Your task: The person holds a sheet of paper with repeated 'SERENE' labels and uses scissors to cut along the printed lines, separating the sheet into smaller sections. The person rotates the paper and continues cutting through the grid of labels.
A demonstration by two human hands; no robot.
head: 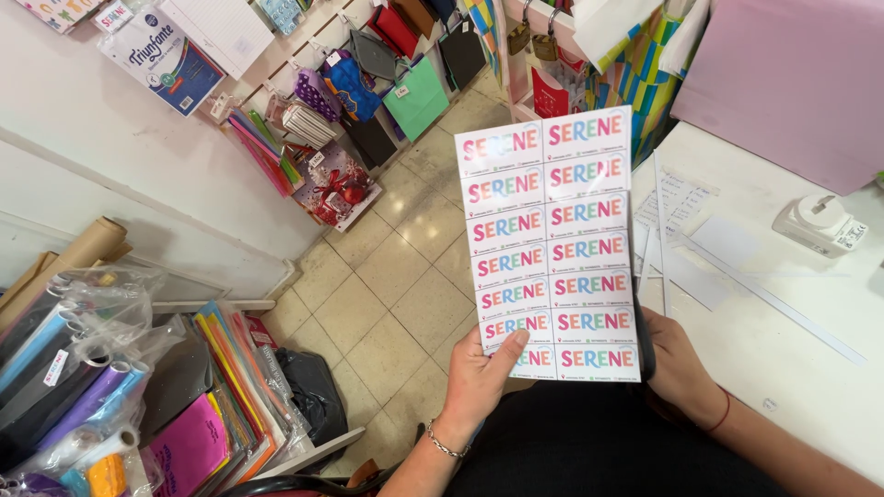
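Both hands grasp a printed sheet (551,244) upright at its near edge: left hand (479,377) with thumb across the front, right hand (680,368) mostly behind it. White table (783,350) lies right, tiled floor (396,294) left.

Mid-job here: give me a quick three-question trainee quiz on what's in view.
1. True or false: both hands hold the printed label sheet.
2. Where does the left hand grip the sheet? A) top edge B) bottom left corner C) middle
3. What lies on the white table just right of the sheet?

Key:
1. True; the right hand is behind its lower right edge.
2. B, thumb on the front.
3. Long white paper strips and paper offcuts.
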